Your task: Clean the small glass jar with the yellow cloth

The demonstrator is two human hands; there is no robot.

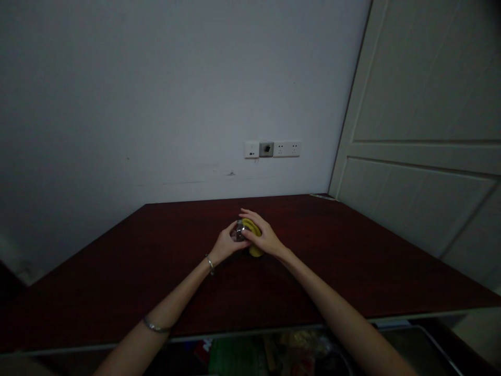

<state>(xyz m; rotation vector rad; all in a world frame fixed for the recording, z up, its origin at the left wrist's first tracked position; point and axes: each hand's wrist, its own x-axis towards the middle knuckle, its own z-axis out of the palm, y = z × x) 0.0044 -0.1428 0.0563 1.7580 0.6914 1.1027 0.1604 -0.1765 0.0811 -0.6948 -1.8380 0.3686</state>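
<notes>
My left hand (pixel 226 243) is closed around a small shiny object (pixel 239 231), glossy and dark with bright glints; its kind is not clear. My right hand (pixel 266 237) curves over a soft yellow cloth (pixel 256 251) and presses it to the right side of the shiny object. The right thumb lies across the front of that object, and the other fingers reach behind. Both hands meet above the middle of the dark red table (pixel 164 277). Part of the cloth hangs below the right palm, and the fingers hide much of both items.
On the pale wall behind the table is a row of sockets (pixel 287 149). A white panelled door (pixel 415 151) stands along the right side. Below the table's front edge, an open space holds a green item (pixel 235 357), plastic-wrapped things and a flat dark tray-like object (pixel 415 350).
</notes>
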